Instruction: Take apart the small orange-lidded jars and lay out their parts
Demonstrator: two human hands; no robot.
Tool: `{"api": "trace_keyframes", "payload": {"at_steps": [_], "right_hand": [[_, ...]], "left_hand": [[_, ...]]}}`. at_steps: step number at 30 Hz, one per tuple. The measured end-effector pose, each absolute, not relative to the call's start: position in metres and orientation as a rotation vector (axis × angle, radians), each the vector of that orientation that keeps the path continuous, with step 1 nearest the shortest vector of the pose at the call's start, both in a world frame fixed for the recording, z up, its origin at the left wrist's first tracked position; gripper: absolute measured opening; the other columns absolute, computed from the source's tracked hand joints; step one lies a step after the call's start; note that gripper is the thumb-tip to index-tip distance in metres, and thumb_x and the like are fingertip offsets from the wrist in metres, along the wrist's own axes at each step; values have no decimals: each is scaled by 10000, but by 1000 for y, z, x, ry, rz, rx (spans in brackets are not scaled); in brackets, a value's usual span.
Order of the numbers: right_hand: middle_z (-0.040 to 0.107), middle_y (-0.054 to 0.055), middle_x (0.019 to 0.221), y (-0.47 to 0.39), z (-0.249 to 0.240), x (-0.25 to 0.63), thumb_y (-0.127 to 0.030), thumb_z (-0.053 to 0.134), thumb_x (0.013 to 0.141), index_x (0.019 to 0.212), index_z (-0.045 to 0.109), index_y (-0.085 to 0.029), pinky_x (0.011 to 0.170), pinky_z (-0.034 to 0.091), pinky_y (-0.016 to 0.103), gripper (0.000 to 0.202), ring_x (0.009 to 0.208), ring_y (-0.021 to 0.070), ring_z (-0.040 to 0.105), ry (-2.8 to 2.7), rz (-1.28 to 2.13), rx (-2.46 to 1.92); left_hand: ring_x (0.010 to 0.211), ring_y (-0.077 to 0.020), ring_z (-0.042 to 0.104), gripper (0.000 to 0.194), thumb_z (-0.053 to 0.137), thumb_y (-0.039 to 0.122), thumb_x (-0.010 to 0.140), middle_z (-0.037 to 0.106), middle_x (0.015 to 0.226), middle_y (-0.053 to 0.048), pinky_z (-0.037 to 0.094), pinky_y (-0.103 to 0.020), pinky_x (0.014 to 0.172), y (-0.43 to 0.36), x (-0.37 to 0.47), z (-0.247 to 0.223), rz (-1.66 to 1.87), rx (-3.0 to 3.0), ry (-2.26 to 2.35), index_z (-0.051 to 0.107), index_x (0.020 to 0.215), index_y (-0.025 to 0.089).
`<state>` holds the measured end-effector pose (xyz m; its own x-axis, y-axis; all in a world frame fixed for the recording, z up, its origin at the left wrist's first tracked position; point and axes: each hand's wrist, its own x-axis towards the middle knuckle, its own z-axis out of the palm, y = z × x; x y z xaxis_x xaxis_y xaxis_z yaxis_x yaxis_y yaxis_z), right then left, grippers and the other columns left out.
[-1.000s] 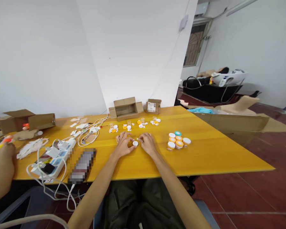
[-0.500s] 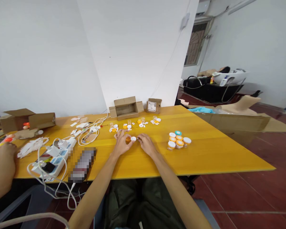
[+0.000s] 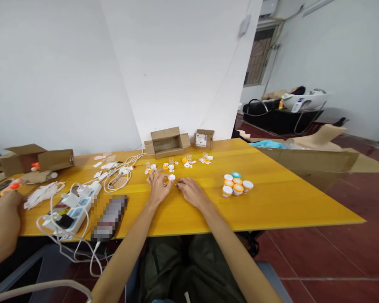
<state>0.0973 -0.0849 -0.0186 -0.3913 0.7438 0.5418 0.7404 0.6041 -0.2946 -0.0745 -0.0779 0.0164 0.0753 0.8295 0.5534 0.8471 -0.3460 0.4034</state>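
My left hand is over the middle of the table, thumb and fingers closed at the edge of a small white round lid. Just to its right, my right hand has its fingertips drawn together, low over the wood. Whatever sits in that pinch, if anything, is too small to make out. Beyond both hands lie several small groups of clear cups, orange rings, white discs and little printed pieces. One orange ring is partly behind my left fingers.
Several lidded jars stand grouped at right. An open cardboard box and a smaller box are against the wall. At left are a power strip with loose cables, a blurred-out phone, and another person's hand.
The white lid and my left hand have shifted slightly left and away from me. My right hand has moved a little left as well. The jars stay put.
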Motion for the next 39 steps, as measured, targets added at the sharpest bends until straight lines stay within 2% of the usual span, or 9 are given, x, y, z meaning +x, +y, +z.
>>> {"api": "trace_keyframes", "payload": {"at_steps": [8, 17, 30, 39], "right_hand": [[681, 91, 978, -85, -18, 94, -149, 558, 908, 979, 737, -227, 861, 515, 363, 207, 967, 224, 617, -2141, -17, -1244], [681, 84, 1021, -89, -16, 93, -137, 538, 910, 990, 729, -242, 879, 510, 364, 232, 977, 218, 609, -2157, -20, -1222], [631, 78, 964, -93, -11, 94, -80, 528, 896, 916, 729, -232, 887, 480, 345, 253, 978, 215, 565, -2243, -43, -1138], [633, 80, 987, -94, -12, 93, -99, 505, 917, 950, 730, -231, 905, 481, 354, 263, 981, 214, 571, -2244, -33, -1137]], "left_hand": [[1314, -357, 402, 97, 657, 323, 824, 603, 1285, -78, 349, -551, 1062, -77, -76, 16, -1129, -2271, -1807, 701, 893, 273], [1308, -357, 410, 97, 656, 342, 830, 608, 1284, -79, 355, -554, 1048, -77, -75, 16, -1148, -2273, -1803, 698, 881, 272], [1301, -373, 414, 121, 647, 361, 837, 612, 1282, -89, 353, -567, 1030, -77, -76, 14, -1124, -2279, -1797, 702, 883, 264], [1295, -364, 421, 108, 656, 359, 834, 616, 1280, -75, 373, -544, 1014, -76, -76, 14, -1129, -2253, -1811, 705, 879, 274]]}}
